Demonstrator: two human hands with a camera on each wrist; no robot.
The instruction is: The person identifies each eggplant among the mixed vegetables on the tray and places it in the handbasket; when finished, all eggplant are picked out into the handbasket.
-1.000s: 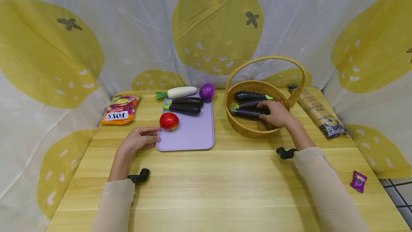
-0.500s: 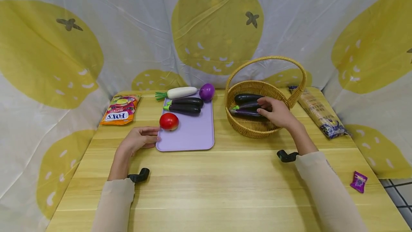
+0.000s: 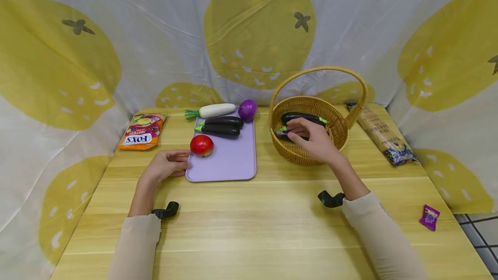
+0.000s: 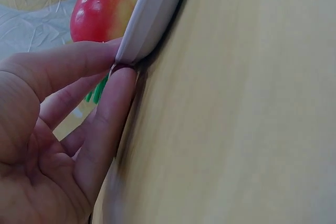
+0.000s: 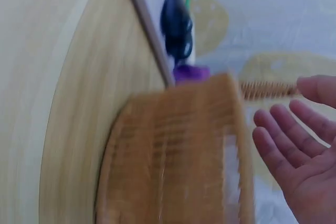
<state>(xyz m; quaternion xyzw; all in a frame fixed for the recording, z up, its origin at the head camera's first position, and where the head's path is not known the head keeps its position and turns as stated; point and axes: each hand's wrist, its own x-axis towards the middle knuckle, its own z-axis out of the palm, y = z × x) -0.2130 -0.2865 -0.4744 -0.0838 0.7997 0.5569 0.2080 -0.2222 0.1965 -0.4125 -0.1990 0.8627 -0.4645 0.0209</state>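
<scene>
Left grip (image 3: 165,165): pinching the lilac tray (image 3: 233,163) between thumb and finger, at left rim near front corner. Right grip (image 3: 313,141): fingers loosely spread, above wicker basket (image 3: 289,154). Inside basket: dark eggplants (image 3: 299,117), partly hidden by the hand. On tray: red round fruit (image 3: 202,145), near left grip; beyond, two more eggplants (image 3: 220,130). At tray's far edge: white radish (image 3: 218,110), purple ball-shaped vegetable (image 3: 247,110). Farther out on desk (image 3: 249,219): FOX'S bag (image 3: 142,132), left; long packet (image 3: 383,135), right.

At least four eggplants (image 3: 223,130), one basket (image 3: 288,154), one tray (image 3: 229,159), one radish (image 3: 217,110)
</scene>
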